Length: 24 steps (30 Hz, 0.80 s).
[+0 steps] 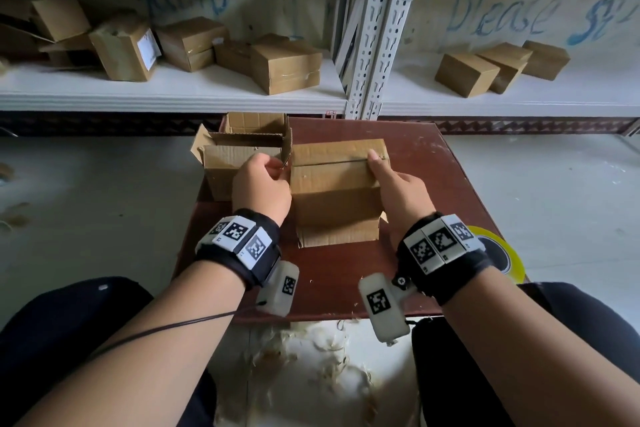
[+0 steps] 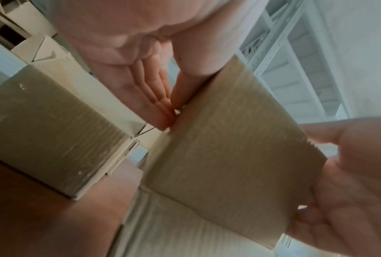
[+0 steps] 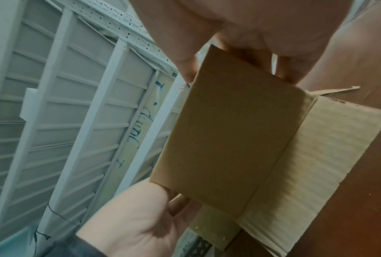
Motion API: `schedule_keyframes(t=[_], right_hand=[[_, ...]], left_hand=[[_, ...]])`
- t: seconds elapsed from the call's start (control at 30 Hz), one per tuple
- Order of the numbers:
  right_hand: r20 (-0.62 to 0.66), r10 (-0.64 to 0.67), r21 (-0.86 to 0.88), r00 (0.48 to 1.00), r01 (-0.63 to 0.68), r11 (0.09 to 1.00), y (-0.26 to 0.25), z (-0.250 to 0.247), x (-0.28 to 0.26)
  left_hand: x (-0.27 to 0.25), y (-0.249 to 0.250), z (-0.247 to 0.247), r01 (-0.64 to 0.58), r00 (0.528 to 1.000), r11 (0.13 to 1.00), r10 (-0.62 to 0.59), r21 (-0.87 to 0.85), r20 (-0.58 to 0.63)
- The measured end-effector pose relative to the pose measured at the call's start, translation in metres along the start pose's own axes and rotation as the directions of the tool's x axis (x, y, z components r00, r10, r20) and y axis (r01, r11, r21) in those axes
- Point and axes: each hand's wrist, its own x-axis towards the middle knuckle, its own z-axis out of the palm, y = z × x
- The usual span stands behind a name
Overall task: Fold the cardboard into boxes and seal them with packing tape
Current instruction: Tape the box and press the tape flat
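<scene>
Brown tabletop (image 1: 433, 163): wooden, scuffed, carries both boxes and the tape roll; spreads under and around the grip.
Shelving (image 1: 377, 28): white metal rack beyond the grip, closed cardboard boxes (image 1: 284, 68) scattered on its lower shelf, blue handwriting on the board behind.
Held box (image 1: 337, 184): cardboard, standing on the tabletop directly between both hands; top flaps folded down and meeting at a centre seam; near bottom flap (image 1: 337, 236) splayed out flat on the wood toward the body.
Second box (image 1: 230, 163): cardboard, top flaps open and standing up, just beside the held box on the left-hand side, behind the left knuckles; glossy tape on its side in the left wrist view (image 2: 53, 132).
Left hand (image 1: 261, 187): at the left end of the held box, fingers curled, fingertips (image 2: 163, 111) bunched with the thumb and pinching at the top left edge of the held box (image 2: 235, 144); exactly what sits in the pinch too small to tell.
Right hand (image 1: 398, 192): clamped on the right end of the held box, thumb over the top by the seam end, fingers down the far side; right wrist view shows thumb and fingers straddling the box (image 3: 229, 135) end.
Tape roll (image 1: 502, 253): yellowish packing tape, lying flat at the table's right edge, close behind the right wrist, partly hidden by the wrist band; untouched by either hand.
Wrist bands (image 1: 239, 243): black, with white marker tiles, one on each forearm.
</scene>
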Motion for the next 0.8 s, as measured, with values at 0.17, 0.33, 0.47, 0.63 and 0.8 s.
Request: schedule_keyframes(t=[0.17, 0.33, 0.47, 0.63, 0.8], right_hand=[[0.073, -0.073, 0.074, 0.995, 0.068, 0.995, -0.001, -0.001, -0.003], [0.044, 0.024, 0.100, 0.999, -0.028, 0.995, 0.011, -0.001, -0.002], [0.129, -0.002, 0.105, 0.992, -0.012, 0.994, 0.016, 0.008, -0.004], [0.112, -0.118, -0.040, 0.987, 0.123, 0.992, -0.003, 0.019, -0.008], [0.148, -0.264, -0.197, 0.953, 0.290, 0.937, -0.012, 0.028, -0.006]], left_hand=[[-0.012, 0.007, -0.017, -0.181, 0.982, 0.983, 0.179, -0.039, -0.058], [-0.029, 0.017, -0.023, -0.173, 0.984, 0.973, 0.176, -0.153, 0.003], [-0.030, 0.022, -0.028, -0.039, 0.997, 0.973, 0.052, -0.229, 0.054], [-0.016, 0.032, -0.028, 0.152, 0.988, 0.907, -0.124, -0.393, 0.094], [-0.003, 0.042, -0.027, 0.203, 0.976, 0.941, -0.175, -0.269, 0.127]])
